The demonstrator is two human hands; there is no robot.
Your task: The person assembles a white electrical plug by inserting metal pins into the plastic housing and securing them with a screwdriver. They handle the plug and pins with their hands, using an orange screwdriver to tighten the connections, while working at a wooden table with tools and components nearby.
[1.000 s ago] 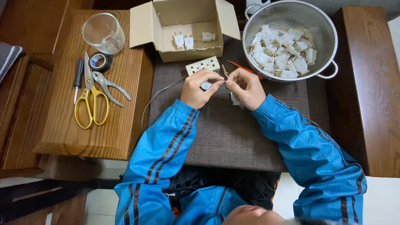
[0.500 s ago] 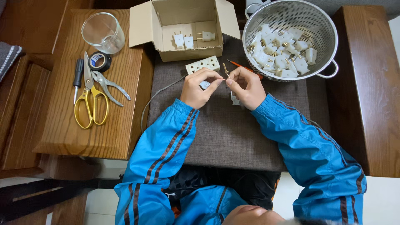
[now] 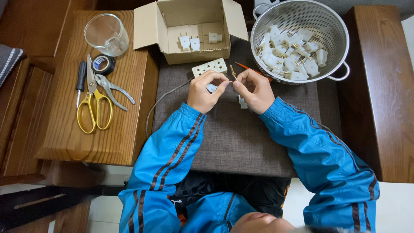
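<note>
Plug parts (image 3: 212, 87), small and white, sit pinched in the left hand (image 3: 206, 91) over the grey mat (image 3: 241, 138) on the counter (image 3: 99, 133). Going from the left: yellow scissors (image 3: 92, 110), pliers (image 3: 113, 89), a tape roll (image 3: 103, 64) and a glass (image 3: 106, 34) lie on the wood. A cardboard box (image 3: 189, 26) and white socket strip (image 3: 210, 67) sit just beyond the hands. The right hand (image 3: 255, 89) grips a thin metal piece (image 3: 233, 73), fingertips meeting the left's. A colander (image 3: 302, 41) of white plugs stands right.
</note>
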